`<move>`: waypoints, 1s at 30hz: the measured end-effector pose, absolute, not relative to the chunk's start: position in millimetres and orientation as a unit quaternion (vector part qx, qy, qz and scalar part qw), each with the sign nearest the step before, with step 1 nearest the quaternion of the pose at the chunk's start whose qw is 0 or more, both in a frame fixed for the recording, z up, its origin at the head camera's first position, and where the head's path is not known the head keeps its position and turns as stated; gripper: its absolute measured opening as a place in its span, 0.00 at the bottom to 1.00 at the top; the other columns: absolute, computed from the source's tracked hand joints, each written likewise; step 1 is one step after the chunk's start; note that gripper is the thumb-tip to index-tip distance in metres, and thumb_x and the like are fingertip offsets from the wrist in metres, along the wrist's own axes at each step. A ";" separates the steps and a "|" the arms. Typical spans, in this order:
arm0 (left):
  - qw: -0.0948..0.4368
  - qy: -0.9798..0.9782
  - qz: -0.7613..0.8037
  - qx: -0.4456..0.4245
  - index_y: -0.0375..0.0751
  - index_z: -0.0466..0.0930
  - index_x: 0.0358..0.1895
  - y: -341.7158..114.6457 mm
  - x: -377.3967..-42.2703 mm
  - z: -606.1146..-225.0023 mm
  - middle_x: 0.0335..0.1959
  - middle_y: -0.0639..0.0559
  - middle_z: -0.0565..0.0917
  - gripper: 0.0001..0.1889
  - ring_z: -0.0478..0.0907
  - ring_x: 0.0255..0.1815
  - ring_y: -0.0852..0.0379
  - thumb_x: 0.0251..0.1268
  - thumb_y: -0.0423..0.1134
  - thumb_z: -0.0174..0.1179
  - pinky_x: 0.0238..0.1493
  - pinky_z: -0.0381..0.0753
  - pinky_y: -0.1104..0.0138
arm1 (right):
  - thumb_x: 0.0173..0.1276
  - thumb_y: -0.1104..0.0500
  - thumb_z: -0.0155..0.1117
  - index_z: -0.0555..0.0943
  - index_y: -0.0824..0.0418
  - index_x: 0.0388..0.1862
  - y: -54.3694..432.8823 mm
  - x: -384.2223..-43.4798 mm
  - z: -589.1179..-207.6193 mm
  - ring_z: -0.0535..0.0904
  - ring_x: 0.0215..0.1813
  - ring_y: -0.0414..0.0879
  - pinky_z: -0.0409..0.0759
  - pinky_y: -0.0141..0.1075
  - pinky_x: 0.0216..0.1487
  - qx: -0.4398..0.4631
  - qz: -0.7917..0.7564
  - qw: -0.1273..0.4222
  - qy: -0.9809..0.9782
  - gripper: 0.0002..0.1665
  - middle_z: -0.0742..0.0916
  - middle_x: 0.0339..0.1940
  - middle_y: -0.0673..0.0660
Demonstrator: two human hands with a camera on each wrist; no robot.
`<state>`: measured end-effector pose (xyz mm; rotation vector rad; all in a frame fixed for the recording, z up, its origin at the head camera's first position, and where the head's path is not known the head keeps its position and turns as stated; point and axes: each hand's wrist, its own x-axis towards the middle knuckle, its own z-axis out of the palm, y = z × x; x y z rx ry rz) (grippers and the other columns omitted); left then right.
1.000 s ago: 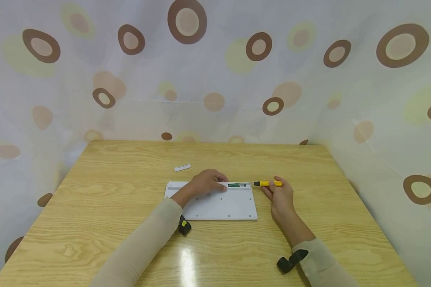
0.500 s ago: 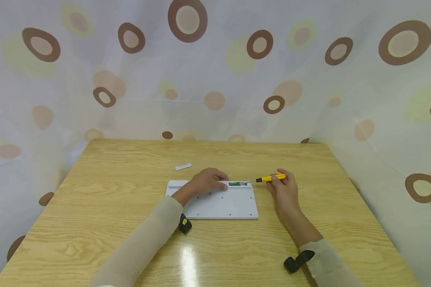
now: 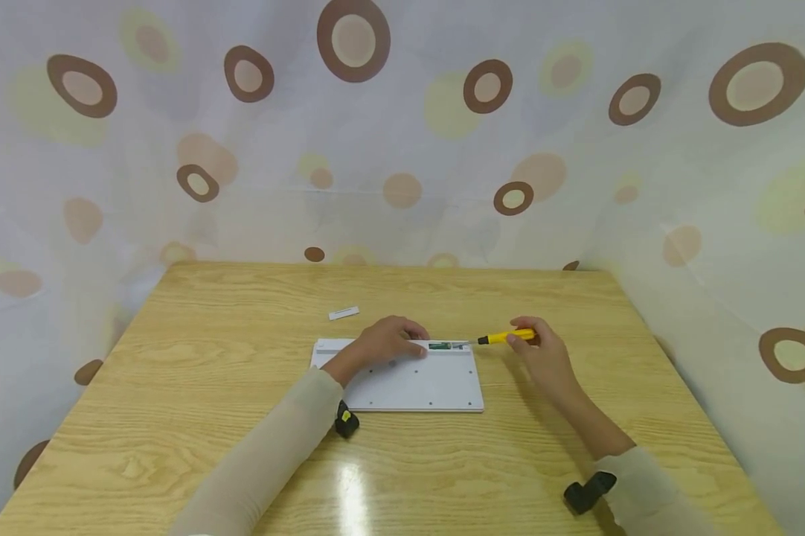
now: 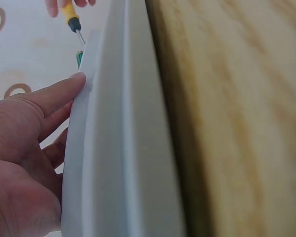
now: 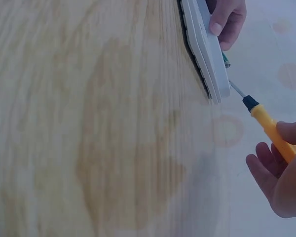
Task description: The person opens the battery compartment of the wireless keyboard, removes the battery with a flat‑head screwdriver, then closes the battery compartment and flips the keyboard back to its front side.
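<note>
A white keyboard (image 3: 409, 388) lies face down on the table, its raised ridge along the far side. At the right end of that ridge an uncovered battery slot shows a green battery (image 3: 439, 346). My left hand (image 3: 384, 341) grips the ridge just left of the slot, thumb on the near side and fingers over the far side. In my right hand (image 3: 543, 357) is a yellow screwdriver (image 3: 512, 337) with a black collar, held between thumb and fingers. Its thin metal shaft (image 5: 238, 89) points left, the tip at the right end of the slot.
A small white strip (image 3: 344, 313), like a battery cover, lies on the wooden table (image 3: 242, 298) beyond the keyboard. A patterned curtain (image 3: 402, 134) closes off the back and both sides. Each wrist wears a black camera (image 3: 588, 493).
My right hand has shifted right and turned, regripping nearer the end of the screwdriver's handle, which now tilts upward to the right. The left hand and keyboard have stayed in place.
</note>
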<state>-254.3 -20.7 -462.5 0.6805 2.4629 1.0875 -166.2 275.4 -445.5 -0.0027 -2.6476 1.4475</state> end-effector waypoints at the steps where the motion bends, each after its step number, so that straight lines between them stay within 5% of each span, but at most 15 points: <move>1: 0.182 0.872 0.385 0.241 0.57 0.86 0.54 -20.5 -254.4 -462.6 0.53 0.57 0.83 0.14 0.76 0.51 0.57 0.66 0.49 0.68 0.54 0.73 0.58 | 0.78 0.54 0.59 0.73 0.65 0.66 277.6 -165.5 -444.8 0.78 0.53 0.51 0.78 0.23 0.48 0.006 0.460 0.061 -0.886 0.23 0.80 0.59 0.63; 4: 0.183 0.872 0.384 0.242 0.57 0.85 0.54 -19.8 -255.0 -462.9 0.53 0.57 0.83 0.15 0.76 0.52 0.57 0.66 0.49 0.68 0.54 0.74 0.58 | 0.77 0.56 0.60 0.76 0.64 0.63 283.8 -164.1 -443.8 0.77 0.54 0.52 0.77 0.24 0.48 0.027 0.406 0.059 -0.911 0.20 0.81 0.59 0.62; 12: 0.187 0.873 0.382 0.239 0.56 0.85 0.55 -18.3 -255.5 -462.7 0.53 0.57 0.82 0.15 0.76 0.51 0.57 0.66 0.49 0.67 0.54 0.73 0.58 | 0.70 0.64 0.67 0.83 0.63 0.56 290.6 -158.8 -437.8 0.81 0.50 0.56 0.80 0.53 0.52 0.105 0.276 0.045 -0.954 0.16 0.85 0.50 0.61; 20: 0.189 0.872 0.384 0.239 0.55 0.85 0.54 -19.3 -255.0 -461.6 0.53 0.57 0.83 0.15 0.76 0.50 0.58 0.66 0.48 0.68 0.53 0.74 0.59 | 0.66 0.64 0.70 0.85 0.62 0.53 295.6 -162.6 -442.6 0.74 0.35 0.42 0.75 0.35 0.37 0.168 0.217 0.002 -0.962 0.16 0.85 0.37 0.51; 30: 0.191 0.872 0.386 0.233 0.55 0.85 0.54 -19.5 -253.7 -461.0 0.52 0.57 0.83 0.15 0.76 0.49 0.57 0.66 0.48 0.68 0.52 0.74 0.60 | 0.72 0.62 0.65 0.80 0.67 0.59 320.6 -155.8 -446.3 0.78 0.42 0.49 0.77 0.34 0.38 0.094 0.289 0.015 -0.953 0.19 0.84 0.46 0.61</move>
